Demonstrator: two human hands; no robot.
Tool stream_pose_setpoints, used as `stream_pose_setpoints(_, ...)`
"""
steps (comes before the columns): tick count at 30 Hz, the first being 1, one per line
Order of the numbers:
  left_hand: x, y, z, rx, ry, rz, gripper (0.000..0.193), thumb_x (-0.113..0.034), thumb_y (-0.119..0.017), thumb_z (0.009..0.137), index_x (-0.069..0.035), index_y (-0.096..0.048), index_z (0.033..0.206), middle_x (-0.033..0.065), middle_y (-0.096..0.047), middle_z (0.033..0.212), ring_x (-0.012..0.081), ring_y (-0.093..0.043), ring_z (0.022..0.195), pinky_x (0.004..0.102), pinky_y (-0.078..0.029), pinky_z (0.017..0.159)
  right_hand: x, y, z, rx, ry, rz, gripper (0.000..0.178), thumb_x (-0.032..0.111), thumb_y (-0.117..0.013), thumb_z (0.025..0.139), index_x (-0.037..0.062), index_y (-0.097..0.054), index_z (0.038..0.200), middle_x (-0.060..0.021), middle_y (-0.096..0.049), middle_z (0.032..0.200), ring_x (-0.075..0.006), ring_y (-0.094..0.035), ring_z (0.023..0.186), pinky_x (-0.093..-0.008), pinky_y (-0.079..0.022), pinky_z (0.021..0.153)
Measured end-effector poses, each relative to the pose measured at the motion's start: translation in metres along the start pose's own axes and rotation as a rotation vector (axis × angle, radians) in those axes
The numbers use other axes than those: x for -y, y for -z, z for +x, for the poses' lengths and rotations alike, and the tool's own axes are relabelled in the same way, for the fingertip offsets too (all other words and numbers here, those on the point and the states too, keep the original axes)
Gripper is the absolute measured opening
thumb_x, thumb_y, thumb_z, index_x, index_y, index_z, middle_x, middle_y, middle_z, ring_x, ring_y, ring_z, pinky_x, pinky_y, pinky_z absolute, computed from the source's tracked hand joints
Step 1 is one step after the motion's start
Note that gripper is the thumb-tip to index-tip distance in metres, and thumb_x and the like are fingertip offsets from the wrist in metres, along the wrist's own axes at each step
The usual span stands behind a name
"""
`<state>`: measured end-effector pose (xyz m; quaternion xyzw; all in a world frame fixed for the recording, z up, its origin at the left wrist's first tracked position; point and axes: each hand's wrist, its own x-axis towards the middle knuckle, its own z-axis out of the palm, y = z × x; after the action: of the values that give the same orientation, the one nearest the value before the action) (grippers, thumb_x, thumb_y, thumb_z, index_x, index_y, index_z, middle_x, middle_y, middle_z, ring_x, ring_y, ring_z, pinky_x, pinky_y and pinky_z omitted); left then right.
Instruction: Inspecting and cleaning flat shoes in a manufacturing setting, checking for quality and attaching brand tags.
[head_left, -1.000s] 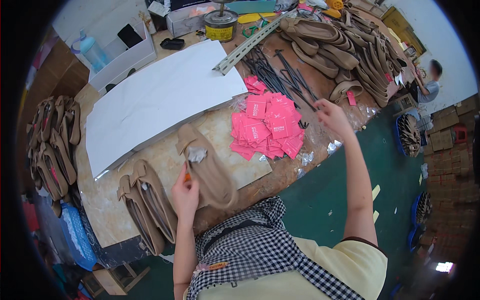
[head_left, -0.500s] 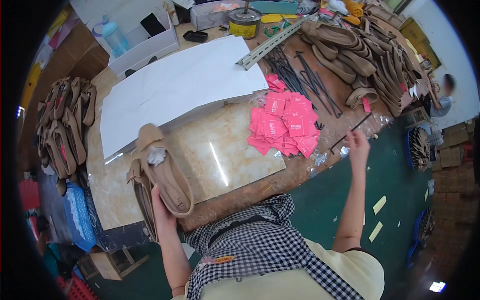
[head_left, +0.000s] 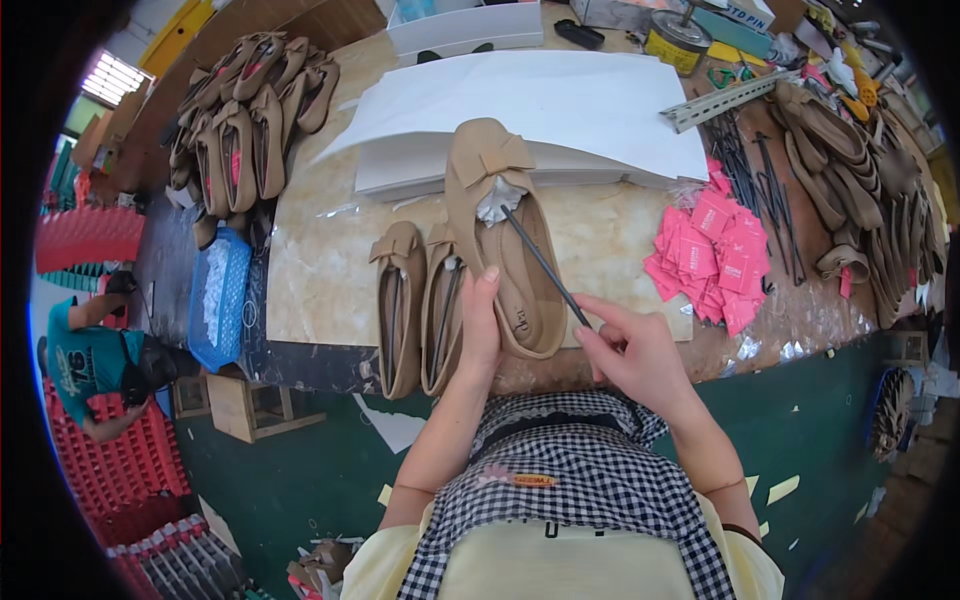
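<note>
A tan flat shoe [head_left: 543, 310] with a bow on its toe is tilted up over the table's front edge. My left hand [head_left: 478, 325] grips it along its left side. White stuffing paper [head_left: 500, 203] fills the toe. In my right hand [head_left: 640, 352], thumb and fingers pinch the lower end of a thin black stick [head_left: 546, 266], which slants into the shoe with its tip against the paper. Just left of my left hand lie two more tan bow shoes, an outer shoe [head_left: 398, 345] and an inner shoe [head_left: 437, 345], each with a dark stick inside.
Pink cards [head_left: 705, 260] lie heaped on the right, beside loose black sticks [head_left: 775, 205]. Tan shoes [head_left: 850, 165] are piled far right, others [head_left: 235, 150] far left. White sheets [head_left: 560, 110] cover the table's back. A blue basket [head_left: 222, 330] and a person [head_left: 95, 350] are at left.
My right hand has come from the table's right side to the shoe, bringing the black stick into it. My left hand still holds the shoe. The view has swung left.
</note>
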<state>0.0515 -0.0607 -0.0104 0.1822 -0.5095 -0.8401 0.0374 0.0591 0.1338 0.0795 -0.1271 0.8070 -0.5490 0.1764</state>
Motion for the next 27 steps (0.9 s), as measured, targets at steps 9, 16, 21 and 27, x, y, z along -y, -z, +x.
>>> stream_pose_setpoints(9, 0.007, 0.008, -0.018, -0.003, -0.110, 0.111, 0.059, -0.050, -0.030, 0.101, -0.001, -0.052, 0.128, 0.0111, -0.062, 0.119, 0.0202, -0.060, 0.108, 0.0341, -0.048, 0.094, 0.015, -0.035, 0.025, -0.206, 0.140, -0.172, 0.025, 0.010, -0.065, 0.087, -0.0004, -0.065, 0.110, -0.0079, -0.056, 0.052, -0.0191, -0.056, 0.043, -0.0321, -0.044, 0.046)
stream_pose_setpoints(16, 0.022, -0.018, -0.038, 0.018, 0.083, -0.080, 0.073, -0.061, -0.017, 0.100, -0.005, -0.044, 0.138, 0.0101, -0.055, 0.131, 0.0212, -0.053, 0.121, 0.0347, -0.042, 0.102, -0.014, -0.060, 0.038, -0.487, 0.484, -0.414, 0.026, 0.008, -0.066, 0.085, -0.0009, -0.066, 0.110, -0.0100, -0.058, 0.057, -0.0227, -0.059, 0.048, -0.0355, -0.044, 0.047)
stream_pose_setpoints(21, 0.063, 0.016, -0.019, 0.042, 0.171, 0.053, 0.055, -0.048, -0.035, 0.102, -0.003, -0.049, 0.131, 0.0103, -0.061, 0.120, 0.0189, -0.060, 0.105, 0.0307, -0.048, 0.092, -0.011, -0.044, 0.010, -0.208, 0.212, -0.534, 0.032, 0.015, -0.066, 0.085, 0.0016, -0.066, 0.114, -0.0099, -0.064, 0.063, -0.0249, -0.062, 0.052, -0.0357, -0.048, 0.050)
stream_pose_setpoints(27, -0.010, 0.026, -0.031, 0.123, -0.292, 1.092, 0.053, -0.018, -0.071, 0.075, -0.002, -0.054, 0.122, 0.0198, -0.056, 0.120, 0.0347, -0.050, 0.116, 0.0418, -0.042, 0.099, -0.032, 0.009, 0.002, -0.314, 0.099, -0.211, 0.030, 0.013, -0.063, 0.089, 0.0072, -0.067, 0.118, -0.0070, -0.071, 0.074, -0.0165, -0.061, 0.054, -0.0308, -0.049, 0.055)
